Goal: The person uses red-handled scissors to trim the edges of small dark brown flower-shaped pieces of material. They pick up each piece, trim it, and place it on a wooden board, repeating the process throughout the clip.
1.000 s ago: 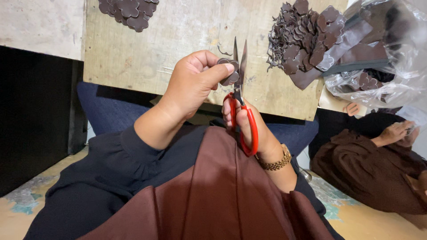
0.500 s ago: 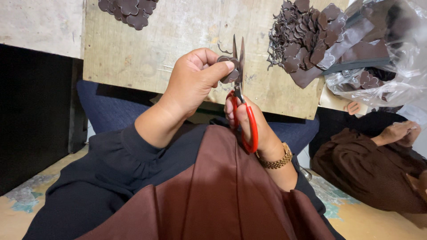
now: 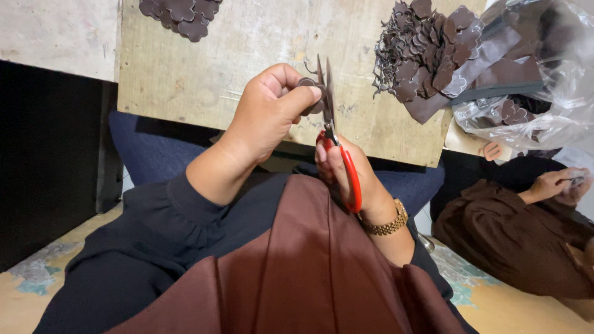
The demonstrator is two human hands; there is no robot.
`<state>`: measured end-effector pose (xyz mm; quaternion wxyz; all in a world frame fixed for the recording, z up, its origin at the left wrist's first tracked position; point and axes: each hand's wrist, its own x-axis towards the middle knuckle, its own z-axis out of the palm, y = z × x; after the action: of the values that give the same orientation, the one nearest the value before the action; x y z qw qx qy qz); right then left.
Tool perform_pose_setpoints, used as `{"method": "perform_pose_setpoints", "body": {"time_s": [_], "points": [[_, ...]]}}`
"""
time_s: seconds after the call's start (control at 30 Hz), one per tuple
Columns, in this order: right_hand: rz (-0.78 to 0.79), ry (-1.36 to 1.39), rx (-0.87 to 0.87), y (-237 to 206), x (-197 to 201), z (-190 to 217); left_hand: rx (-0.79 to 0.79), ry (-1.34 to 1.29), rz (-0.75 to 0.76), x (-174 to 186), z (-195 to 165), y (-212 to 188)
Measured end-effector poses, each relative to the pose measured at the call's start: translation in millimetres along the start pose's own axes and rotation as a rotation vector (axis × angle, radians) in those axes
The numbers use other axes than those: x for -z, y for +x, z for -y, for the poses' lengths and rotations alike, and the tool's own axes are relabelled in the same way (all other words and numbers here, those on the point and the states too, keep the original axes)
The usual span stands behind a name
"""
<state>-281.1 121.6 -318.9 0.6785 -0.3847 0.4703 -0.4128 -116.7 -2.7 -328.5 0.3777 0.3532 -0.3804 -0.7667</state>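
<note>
The left hand point(image 3: 266, 120) pinches a small dark brown cut-out piece point(image 3: 307, 93) between thumb and forefinger, just above the middle of the frame. Touching its right edge stand the red-handled scissors point(image 3: 334, 148), long axis nearly upright, blades up and close together; the right hand point(image 3: 346, 176) below has its fingers closed through the loops. So the piece lies straight left of the blades. Behind is a pale worn wooden board point(image 3: 204, 74), with a heap of brown cut shapes point(image 3: 427, 55) at upper right.
</note>
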Motion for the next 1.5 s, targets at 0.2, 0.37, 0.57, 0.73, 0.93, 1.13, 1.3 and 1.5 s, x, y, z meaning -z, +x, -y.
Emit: {"method": "perform_pose_setpoints", "body": {"time_s": [0.2, 0.37, 0.57, 0.73, 0.93, 1.13, 1.3, 1.5], "points": [[-0.017, -0.011, 0.015, 1, -1, 0, -0.020, 0.014, 0.010, 0, -1, 2], [-0.044, -0.017, -0.012, 0, 0, -1, 0.012, 0.005, 0.034, 0, -3, 2], [-0.044, -0.047, -0.009, -3, 2, -5, 0.036, 0.033, 0.035, 1, -6, 1], [-0.050, -0.107, -0.018, 2, 6, -9, 0.012, 0.046, 0.047, 3, -8, 2], [0.025, 0.008, -0.017, 0, 6, -12, -0.029, -0.001, 0.087, 6, -5, 4], [0.066, -0.068, 0.055, 3, 7, -13, -0.031, 0.008, 0.095, 6, 0, 5], [0.015, -0.010, 0.019, 3, 5, -14, -0.042, 0.000, 0.083, 4, 4, 7], [-0.008, -0.050, 0.037, 2, 4, -11, -0.036, 0.010, 0.077, 2, 3, 7]]}}
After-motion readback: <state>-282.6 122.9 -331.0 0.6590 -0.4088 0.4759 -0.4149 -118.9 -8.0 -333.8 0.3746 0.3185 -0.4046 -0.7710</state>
